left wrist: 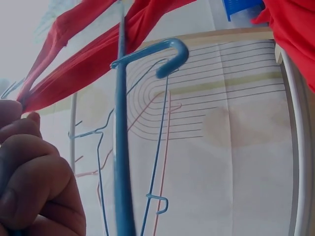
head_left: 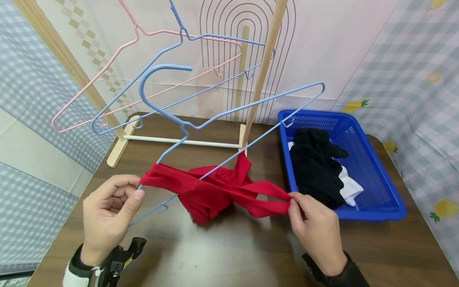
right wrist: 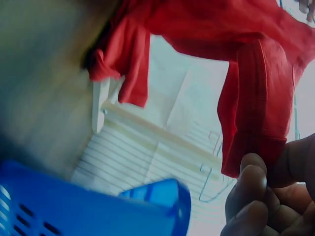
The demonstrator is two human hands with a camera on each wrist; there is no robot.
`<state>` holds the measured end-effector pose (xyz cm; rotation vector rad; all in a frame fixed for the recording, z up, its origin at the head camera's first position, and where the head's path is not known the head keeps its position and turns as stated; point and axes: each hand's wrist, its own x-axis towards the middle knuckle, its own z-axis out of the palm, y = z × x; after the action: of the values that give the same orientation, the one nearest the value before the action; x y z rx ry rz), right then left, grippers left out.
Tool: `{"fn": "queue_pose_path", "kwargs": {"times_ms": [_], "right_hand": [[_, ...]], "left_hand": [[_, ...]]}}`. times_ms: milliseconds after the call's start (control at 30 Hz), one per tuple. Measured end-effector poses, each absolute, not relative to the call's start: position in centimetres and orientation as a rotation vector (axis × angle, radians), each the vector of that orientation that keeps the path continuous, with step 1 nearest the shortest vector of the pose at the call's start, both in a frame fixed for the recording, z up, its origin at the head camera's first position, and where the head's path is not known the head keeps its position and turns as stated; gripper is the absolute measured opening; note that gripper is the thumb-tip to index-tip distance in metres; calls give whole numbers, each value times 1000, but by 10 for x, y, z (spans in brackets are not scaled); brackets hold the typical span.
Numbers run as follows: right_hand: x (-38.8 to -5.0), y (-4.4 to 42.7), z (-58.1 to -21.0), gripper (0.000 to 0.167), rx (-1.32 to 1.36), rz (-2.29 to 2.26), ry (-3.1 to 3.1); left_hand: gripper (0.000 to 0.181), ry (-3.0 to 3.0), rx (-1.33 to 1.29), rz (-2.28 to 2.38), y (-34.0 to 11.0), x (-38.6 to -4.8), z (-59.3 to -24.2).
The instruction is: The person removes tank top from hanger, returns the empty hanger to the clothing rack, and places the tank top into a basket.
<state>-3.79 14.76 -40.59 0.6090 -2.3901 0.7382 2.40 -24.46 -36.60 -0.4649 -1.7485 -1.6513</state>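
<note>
A red garment (head_left: pixel 222 191) is stretched between both hands above the table, with narrow strap-like parts towards the right. My left hand (head_left: pixel 109 217) pinches its left edge between thumb and fingers, where one arm of a blue hanger (head_left: pixel 229 113) enters the cloth. The hanger tilts up to the right, its hook pointing back over the left side; its lower bar crosses the garment. At the other end, my right hand (head_left: pixel 315 229) pinches the garment's right tip. The right wrist view shows the folded red edge between thumb and fingertips. Part of the hanger is hidden by cloth.
Behind stands a wooden rack (head_left: pixel 267 59) with a pink hanger (head_left: pixel 89 81) and another blue hanger (head_left: pixel 154 59). A blue basket (head_left: pixel 380 175) at the right holds black clothing (head_left: pixel 315 167) and white cloth (head_left: pixel 349 187). The brown table (head_left: pixel 201 255) lies below the hands.
</note>
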Motion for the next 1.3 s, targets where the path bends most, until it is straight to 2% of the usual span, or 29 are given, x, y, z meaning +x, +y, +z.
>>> {"fn": "queue_pose_path", "kwargs": {"times_ms": [367,633,867,1300], "right_hand": [[-17,138,-425,17,699,671,-2446],[-8,135,-434,16,701,606,-2656],[-3,130,-443,16,794,522,-2669],[3,122,-448,12,792,494,-2851]], "left_hand": [[27,-1638,-528,-1747,-237,18,-367],[29,-1637,-449,-1740,-234,16,-363],[26,-1536,-428,-1777,-228,13,-363],[20,-1491,-310,-1739,-220,13,-357]]}}
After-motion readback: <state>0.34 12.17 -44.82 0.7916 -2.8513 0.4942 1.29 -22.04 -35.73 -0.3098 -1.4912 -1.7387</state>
